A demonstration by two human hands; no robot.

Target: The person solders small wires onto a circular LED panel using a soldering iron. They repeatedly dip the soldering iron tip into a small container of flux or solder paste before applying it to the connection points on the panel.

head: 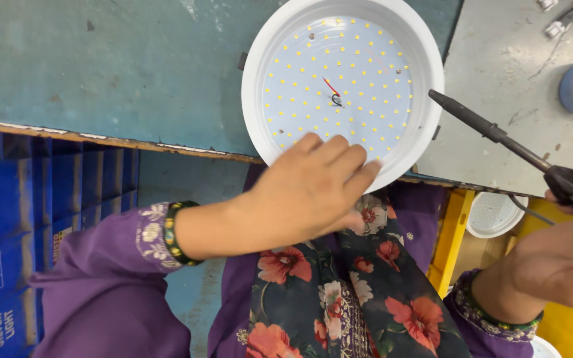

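while under left hand [306, 192], one lamp [343, 86]

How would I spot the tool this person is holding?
Start at the big round white lamp on the bench. Just right of its rim, the right hand holds up a soldering iron: a thin dark rod with a blue grip, unlike anything round nearby.

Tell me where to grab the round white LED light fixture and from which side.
Probably best: grip the round white LED light fixture by its raised outer rim at the near edge, which overhangs the bench, where the left hand already rests. Come from the person's side, keeping fingers off the LED board and centre wires.
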